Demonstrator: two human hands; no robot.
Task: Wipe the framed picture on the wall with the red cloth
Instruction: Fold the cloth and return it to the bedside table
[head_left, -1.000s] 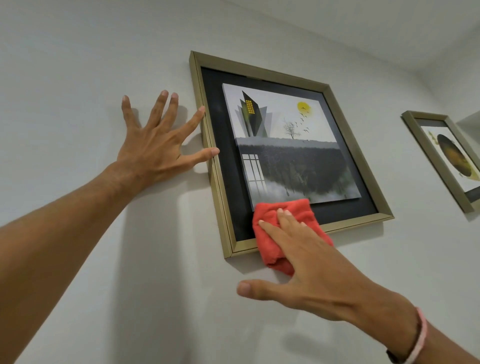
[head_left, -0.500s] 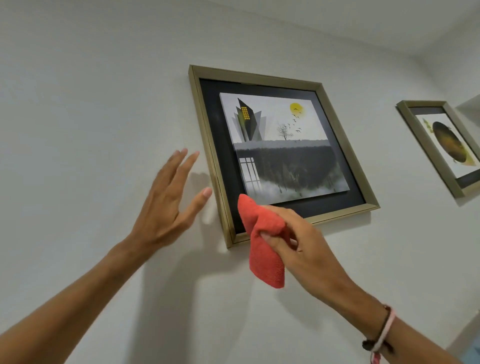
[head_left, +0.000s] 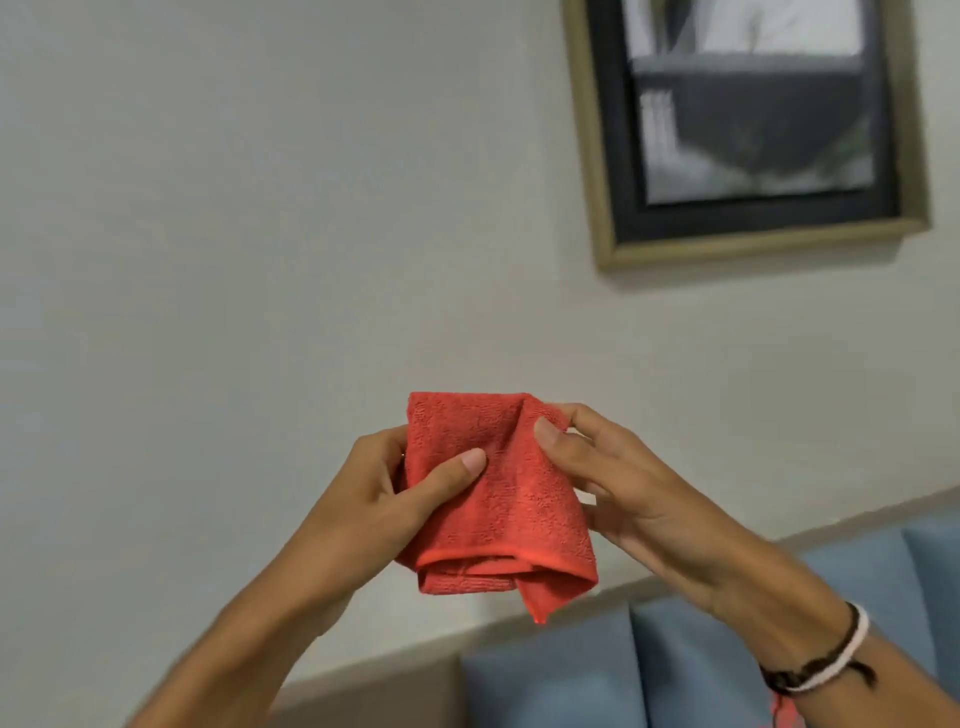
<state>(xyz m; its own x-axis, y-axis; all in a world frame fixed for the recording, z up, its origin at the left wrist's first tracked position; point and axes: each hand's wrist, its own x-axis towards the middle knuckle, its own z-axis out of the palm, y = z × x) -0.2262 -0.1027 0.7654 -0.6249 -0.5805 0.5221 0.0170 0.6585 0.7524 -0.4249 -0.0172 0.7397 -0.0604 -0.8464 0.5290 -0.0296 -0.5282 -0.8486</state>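
The red cloth (head_left: 498, 499) is folded and held up in front of me, well below the picture and away from the wall. My left hand (head_left: 374, 499) grips its left side with the thumb pressed on the front. My right hand (head_left: 623, 483) pinches its upper right corner. The framed picture (head_left: 748, 244), gold frame with a dark mat and a grey print, hangs at the upper right, with its top cut off by the frame edge.
A plain white wall (head_left: 234, 208) fills most of the view. Blue cushions of a sofa (head_left: 701, 660) run along the bottom right, below the picture. A bracelet sits on my right wrist.
Both hands have come off the wall and picture and dropped down. My left hand has taken hold of the cloth too. My view has tilted down, so the sofa shows.
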